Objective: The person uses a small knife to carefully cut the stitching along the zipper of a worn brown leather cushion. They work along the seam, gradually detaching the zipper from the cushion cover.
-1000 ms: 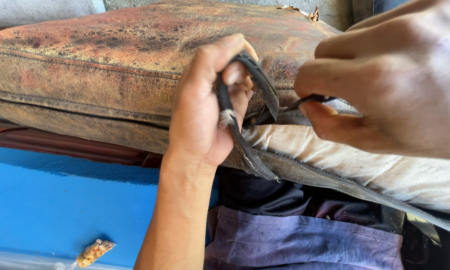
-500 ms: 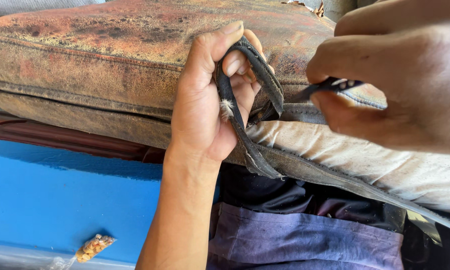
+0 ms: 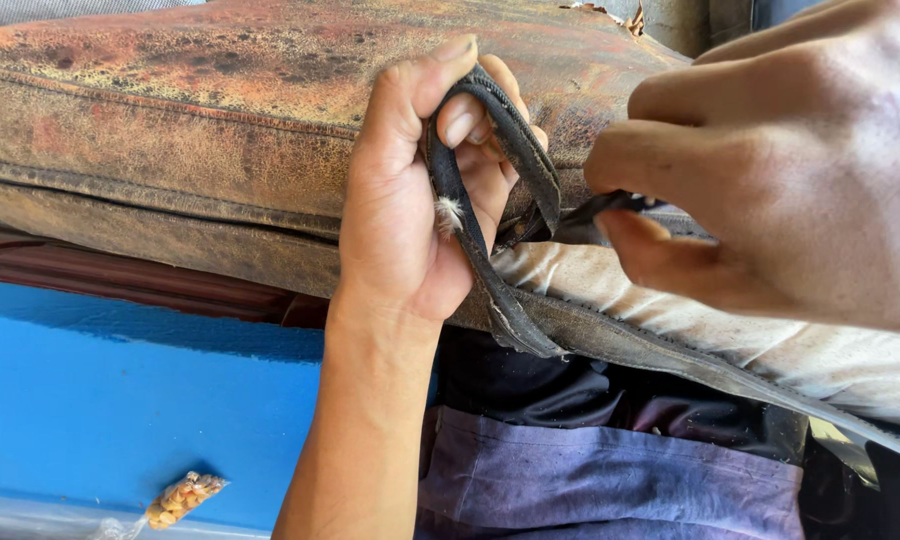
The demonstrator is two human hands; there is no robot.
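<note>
Here, the left hand (image 3: 410, 210) is curled shut around a dark strap (image 3: 470, 225), thumb on top, fingers wrapped over the loop. The strap runs from the fist down along the edge of a worn cushion (image 3: 200, 120), its rust-brown cover cracked and mottled. A small white tuft (image 3: 451, 213) clings to the strap at the palm. The right hand (image 3: 780, 190), just beside the left, pinches the strap's other end between thumb and forefinger. Under the right hand, pale padding (image 3: 790, 350) shows where the cover is open. Below the left wrist sits a blue surface (image 3: 140, 400); near the forearm lies dark cloth (image 3: 610, 470). A small clear bag (image 3: 180, 497) rests on the blue, well apart from both hands.
</note>
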